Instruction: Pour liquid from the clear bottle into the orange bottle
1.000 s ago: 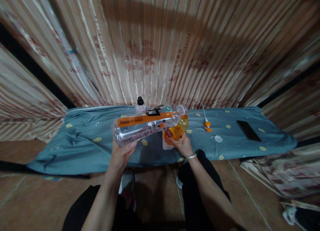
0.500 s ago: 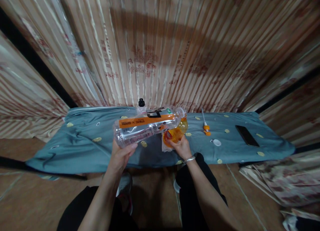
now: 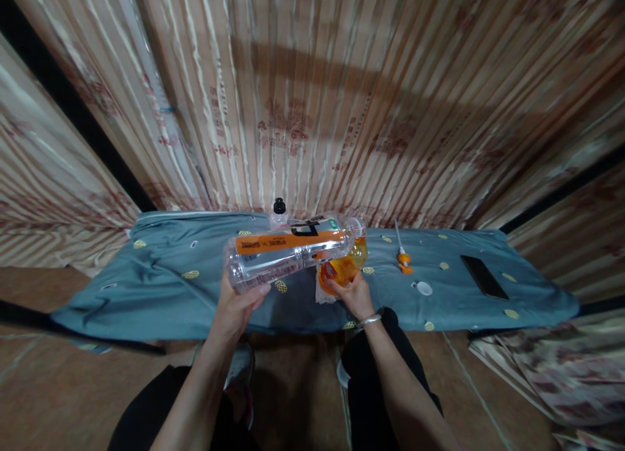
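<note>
My left hand [image 3: 240, 302] is wrapped round the base of a large clear plastic bottle [image 3: 288, 252] with an orange label. The bottle lies tilted nearly level, its neck pointing right. My right hand [image 3: 355, 296] grips a smaller bottle of amber liquid [image 3: 342, 272], and the clear bottle's neck meets this bottle's mouth. Whether any liquid passes between them I cannot make out. Under the amber bottle is a pale, crumpled tissue-like piece [image 3: 323, 296]. An orange pump head with a white tube [image 3: 403, 257] lies to the right, beside a small white cap [image 3: 424, 288].
A teal patterned cloth [image 3: 166, 295] covers the long narrow surface. Behind the clear bottle stands a small bottle with a black cap [image 3: 279, 207]. A dark phone [image 3: 483, 276] lies at the right. Striped curtains [image 3: 303, 99] hang behind, with black poles [image 3: 88, 119] at the sides.
The camera view has shifted slightly. Both hands keep hold of their bottles, with the clear bottle's neck still at the amber bottle's mouth.
</note>
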Demonstrator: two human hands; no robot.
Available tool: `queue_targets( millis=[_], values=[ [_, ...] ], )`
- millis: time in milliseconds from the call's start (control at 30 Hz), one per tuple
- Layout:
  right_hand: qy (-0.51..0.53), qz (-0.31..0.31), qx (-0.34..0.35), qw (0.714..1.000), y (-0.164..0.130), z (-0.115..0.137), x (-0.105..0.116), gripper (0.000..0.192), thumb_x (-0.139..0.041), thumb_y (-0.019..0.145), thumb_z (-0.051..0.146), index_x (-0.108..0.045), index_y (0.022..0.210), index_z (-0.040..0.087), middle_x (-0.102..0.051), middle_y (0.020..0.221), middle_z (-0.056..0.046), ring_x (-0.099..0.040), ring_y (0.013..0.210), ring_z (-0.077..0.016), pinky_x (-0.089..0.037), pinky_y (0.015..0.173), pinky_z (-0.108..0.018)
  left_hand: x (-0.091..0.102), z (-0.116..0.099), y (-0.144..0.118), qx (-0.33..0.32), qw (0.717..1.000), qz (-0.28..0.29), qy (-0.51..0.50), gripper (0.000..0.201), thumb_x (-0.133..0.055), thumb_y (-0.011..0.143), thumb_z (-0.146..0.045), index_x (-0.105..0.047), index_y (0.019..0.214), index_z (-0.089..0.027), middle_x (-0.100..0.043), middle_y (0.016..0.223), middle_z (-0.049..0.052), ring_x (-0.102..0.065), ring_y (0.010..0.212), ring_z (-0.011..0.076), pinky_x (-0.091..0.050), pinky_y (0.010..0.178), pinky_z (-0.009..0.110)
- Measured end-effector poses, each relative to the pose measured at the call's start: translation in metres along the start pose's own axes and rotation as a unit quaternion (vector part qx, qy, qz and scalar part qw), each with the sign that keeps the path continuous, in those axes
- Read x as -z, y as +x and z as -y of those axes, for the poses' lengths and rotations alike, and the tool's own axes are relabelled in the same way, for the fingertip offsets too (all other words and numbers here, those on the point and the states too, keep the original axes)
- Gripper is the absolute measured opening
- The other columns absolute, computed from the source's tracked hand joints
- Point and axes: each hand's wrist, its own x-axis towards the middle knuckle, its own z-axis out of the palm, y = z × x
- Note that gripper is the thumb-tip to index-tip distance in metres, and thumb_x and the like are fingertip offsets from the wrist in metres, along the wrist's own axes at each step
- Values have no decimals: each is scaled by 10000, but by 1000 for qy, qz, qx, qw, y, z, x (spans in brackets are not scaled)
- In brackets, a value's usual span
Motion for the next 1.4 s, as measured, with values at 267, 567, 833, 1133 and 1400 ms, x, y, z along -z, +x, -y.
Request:
queue_targets(
  millis=[267,567,833,1133,1400],
  values=[
    [-9,0,0,1000,0,0,-1,711,-883,619,585,-657,1172,200,-837,1110,-158,-813,1045,-394,-654,940,-546,0,1,0,-7,1000,1,-1,1016,-953,476,-95,-626,1418,-288,-694,804,-37,-522,505,89,-395,457,198],
    [1,-3,-1,1000,0,1,0,657,-897,615,527,-660,1145,219,-834,1129,-158,-806,1066,-401,-652,957,-564,8,6,2,-6,1000,14,0,1126,-1016,482,-153,-563,1502,-299,-703,808,-36,-496,485,83,-430,490,222],
    [12,2,-11,1000,1,-1,1,670,-918,580,535,-652,1108,221,-839,1137,-151,-806,1079,-398,-651,979,-566,3,3,0,3,1000,1,1,1027,-990,468,-130,-620,1409,-309,-685,762,-52,-621,553,140,-533,531,242],
    [1,3,-12,1000,1,-5,-1,685,-916,610,599,-656,1117,219,-846,1107,-151,-817,1029,-376,-664,922,-529,11,7,2,15,1000,-5,1,966,-989,474,-111,-653,1366,-271,-728,818,-20,-650,594,158,-525,529,247],
    [21,13,-6,1000,0,-2,-1,690,-913,632,559,-647,1174,224,-842,1144,-138,-816,1050,-361,-658,940,-514,3,3,1,9,1000,-12,-4,908,-971,438,-97,-696,1298,-201,-717,725,-15,-680,598,183,-512,518,241]
  ],
)
